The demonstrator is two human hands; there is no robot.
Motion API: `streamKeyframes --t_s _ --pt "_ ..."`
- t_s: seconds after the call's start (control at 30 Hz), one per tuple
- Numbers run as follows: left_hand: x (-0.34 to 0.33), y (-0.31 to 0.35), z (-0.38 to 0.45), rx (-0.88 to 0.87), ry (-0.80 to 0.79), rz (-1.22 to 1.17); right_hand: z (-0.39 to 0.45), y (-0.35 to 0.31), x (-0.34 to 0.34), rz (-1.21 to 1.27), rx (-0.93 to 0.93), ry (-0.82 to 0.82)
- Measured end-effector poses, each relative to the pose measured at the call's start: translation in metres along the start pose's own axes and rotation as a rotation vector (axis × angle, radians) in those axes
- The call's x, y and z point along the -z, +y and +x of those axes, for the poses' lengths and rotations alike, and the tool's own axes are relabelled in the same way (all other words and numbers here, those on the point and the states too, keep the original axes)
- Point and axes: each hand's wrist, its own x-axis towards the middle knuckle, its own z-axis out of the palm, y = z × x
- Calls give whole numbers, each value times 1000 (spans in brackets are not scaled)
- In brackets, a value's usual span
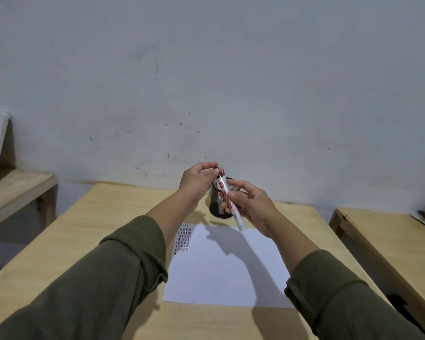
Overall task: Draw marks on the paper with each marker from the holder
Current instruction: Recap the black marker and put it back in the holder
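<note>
From the head camera, the sheet of paper [227, 263] on the wooden table [123, 217] already carries rows of short dark and red strokes at its far left corner, with most of the sheet blank, so the task looks partly done. The right hand [252, 207] is wrapped around a white marker [230, 203] held above the black mesh holder [219, 204]. Its long axis is tilted, red tip end up and away, butt toward the person. The left hand [198, 182] is pinched at that tip end, apparently on the cap.
</note>
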Motion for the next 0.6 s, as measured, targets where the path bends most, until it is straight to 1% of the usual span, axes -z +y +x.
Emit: streamKeyframes --t_s 0.1,0.2,0.33,0.43,0.6 --pt "0 -3 20 -15 34 117 19 -3 7 -51 19 26" --pt "3 -11 39 -24 74 270 45 -9 17 -226 59 105" --pt "5 -24 59 -46 15 527 82 -18 27 -405 110 207" --pt "4 -33 70 -51 -33 717 103 -23 29 -543 141 246" --pt "4 -42 82 -21 -98 855 125 -17 26 -675 219 255"
